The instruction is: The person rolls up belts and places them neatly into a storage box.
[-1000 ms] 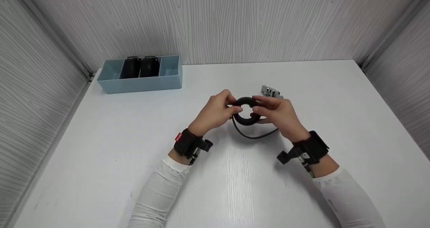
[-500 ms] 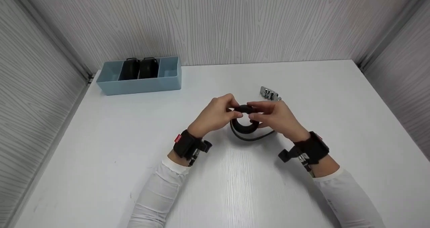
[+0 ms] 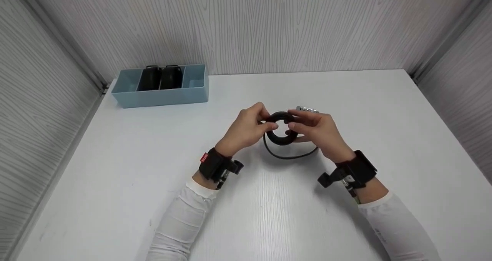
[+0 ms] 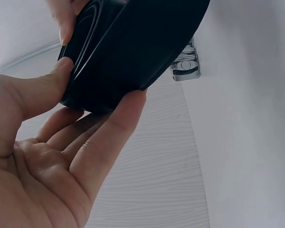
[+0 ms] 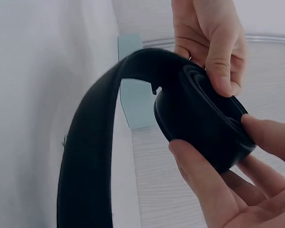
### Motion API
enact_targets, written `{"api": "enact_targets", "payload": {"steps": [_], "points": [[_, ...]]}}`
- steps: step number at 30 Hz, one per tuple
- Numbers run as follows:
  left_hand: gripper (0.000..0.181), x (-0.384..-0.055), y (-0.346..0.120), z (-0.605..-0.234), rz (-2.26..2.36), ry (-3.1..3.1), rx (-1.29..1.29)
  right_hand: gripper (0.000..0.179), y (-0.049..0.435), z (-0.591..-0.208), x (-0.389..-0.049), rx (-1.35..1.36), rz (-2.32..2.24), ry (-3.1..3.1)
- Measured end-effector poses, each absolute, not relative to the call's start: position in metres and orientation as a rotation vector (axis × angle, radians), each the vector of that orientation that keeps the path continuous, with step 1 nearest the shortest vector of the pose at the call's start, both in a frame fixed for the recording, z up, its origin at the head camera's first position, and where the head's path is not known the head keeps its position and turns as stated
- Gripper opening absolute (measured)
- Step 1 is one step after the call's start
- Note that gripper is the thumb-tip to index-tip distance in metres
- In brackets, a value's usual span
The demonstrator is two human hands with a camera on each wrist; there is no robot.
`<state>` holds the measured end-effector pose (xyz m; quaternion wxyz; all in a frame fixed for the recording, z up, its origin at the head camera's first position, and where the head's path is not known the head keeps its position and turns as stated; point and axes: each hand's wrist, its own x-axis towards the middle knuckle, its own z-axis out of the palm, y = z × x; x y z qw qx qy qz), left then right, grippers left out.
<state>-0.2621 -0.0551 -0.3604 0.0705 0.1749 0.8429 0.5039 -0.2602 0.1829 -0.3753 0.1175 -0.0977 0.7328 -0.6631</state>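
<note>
A black belt [image 3: 282, 140], wound into a ring-shaped coil, is held up over the table between both hands in the head view. My left hand [image 3: 250, 125] pinches the coil's left side, thumb in front and fingers behind. On its right side my right hand [image 3: 322, 133] holds the coil between thumb and fingers. The unwound strap [image 5: 88, 147] loops down below the coil and passes behind the right hand. Beyond that hand shows the silver buckle [image 3: 307, 109], partly hidden by the fingers in the head view; the left wrist view shows the buckle [image 4: 185, 69] too.
A blue divided box [image 3: 161, 98] stands at the back left of the white table. Two black rolled items [image 3: 172, 77] sit in its middle compartments. Wood-grain panels [image 3: 307, 26] border the table at the back and sides.
Both hands dipped and tilted the coil half a second ago, then came back up with its ring facing the head camera. The buckle has turned and sits closer behind the right hand.
</note>
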Motion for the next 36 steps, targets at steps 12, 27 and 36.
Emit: {"api": "enact_targets", "payload": {"steps": [12, 27, 36], "points": [[0.023, -0.2629, -0.0536, -0.3626, 1.368, 2.498, 0.553, 0.044, 0.1832, -0.3738, -0.2590, -0.389, -1.724, 2.245], [0.021, -0.2623, -0.0552, -0.3612, 1.504, 2.542, 0.559, 0.044, 0.1828, -0.3720, -0.2599, -0.370, -1.822, 2.261], [0.023, -0.2623, -0.0550, -0.3600, 1.431, 2.531, 0.558, 0.042, 0.1820, -0.3682, -0.2599, -0.429, -1.708, 2.320]]}}
